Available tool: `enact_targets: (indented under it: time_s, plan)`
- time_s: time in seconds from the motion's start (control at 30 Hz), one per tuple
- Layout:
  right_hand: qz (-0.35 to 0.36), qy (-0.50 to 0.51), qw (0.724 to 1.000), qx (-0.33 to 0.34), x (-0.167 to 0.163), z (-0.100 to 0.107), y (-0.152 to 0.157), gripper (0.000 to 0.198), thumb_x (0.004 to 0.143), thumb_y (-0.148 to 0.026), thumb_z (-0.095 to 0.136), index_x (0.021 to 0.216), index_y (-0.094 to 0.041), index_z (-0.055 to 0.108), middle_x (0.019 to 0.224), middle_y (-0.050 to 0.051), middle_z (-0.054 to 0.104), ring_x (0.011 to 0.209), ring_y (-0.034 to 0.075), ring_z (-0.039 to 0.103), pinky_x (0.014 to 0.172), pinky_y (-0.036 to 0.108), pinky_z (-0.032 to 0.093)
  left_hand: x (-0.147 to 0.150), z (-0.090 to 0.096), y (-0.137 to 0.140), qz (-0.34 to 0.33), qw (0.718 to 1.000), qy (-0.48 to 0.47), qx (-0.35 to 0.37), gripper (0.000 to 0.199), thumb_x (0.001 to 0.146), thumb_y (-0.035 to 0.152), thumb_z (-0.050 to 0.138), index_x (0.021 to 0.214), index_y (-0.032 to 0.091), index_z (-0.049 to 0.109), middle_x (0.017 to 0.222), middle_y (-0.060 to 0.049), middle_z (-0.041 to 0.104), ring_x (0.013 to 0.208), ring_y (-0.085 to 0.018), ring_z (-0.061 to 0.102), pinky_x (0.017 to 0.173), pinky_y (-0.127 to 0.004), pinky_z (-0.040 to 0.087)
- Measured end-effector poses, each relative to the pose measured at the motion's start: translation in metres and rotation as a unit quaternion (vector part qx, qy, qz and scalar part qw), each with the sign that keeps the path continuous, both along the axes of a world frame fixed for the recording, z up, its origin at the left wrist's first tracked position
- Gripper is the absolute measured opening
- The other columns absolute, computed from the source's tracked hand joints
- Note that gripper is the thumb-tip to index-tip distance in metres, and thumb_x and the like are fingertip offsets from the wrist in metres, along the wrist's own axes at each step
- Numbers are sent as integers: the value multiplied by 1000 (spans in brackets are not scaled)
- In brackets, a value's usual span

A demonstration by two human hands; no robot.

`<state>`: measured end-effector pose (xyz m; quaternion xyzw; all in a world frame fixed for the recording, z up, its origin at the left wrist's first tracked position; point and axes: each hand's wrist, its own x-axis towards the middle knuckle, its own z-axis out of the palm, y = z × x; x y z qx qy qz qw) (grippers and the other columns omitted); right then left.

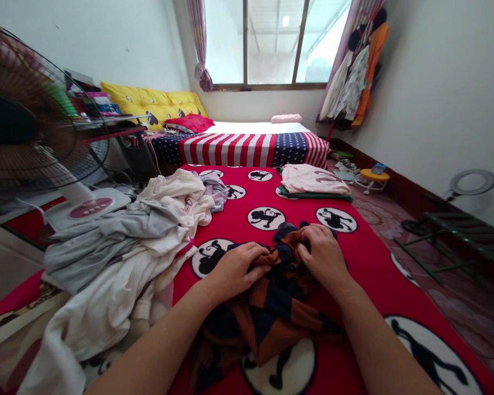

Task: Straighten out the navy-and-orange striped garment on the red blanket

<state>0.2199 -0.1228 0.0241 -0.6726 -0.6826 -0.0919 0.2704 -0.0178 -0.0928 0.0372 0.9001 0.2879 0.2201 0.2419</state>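
Note:
A crumpled garment (271,299) in dark navy and rust-brown blocks lies bunched on the red blanket (296,211) in front of me. My left hand (241,269) grips its upper left part, the fingers closed on the bunched cloth. On the other side, my right hand (321,255) is closed on the garment's upper right part. Between the two hands the fabric is gathered and twisted. Its lower part spreads loosely toward me, below my wrists. What kind of garment it is cannot be made out.
A heap of white and grey clothes (148,230) lies left. Folded clothes, pink on green (315,181), lie at the far right. Beyond stands a bed with a striped cover (239,148). A fan (78,192) is at left; a green folding stool (456,233) is at right.

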Motion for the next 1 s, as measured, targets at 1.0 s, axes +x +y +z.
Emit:
enact_targets:
  time_s: [1.0]
  plan:
    - [-2, -10, 1000, -5, 1, -1, 1, 7, 77, -18, 52, 78, -22, 48, 93, 9, 62, 107, 28, 51, 98, 41, 41, 1, 0, 0, 1, 1000, 7, -1, 23, 88, 23, 61, 111, 20, 62, 112, -5, 64, 103, -21, 62, 92, -30, 47]
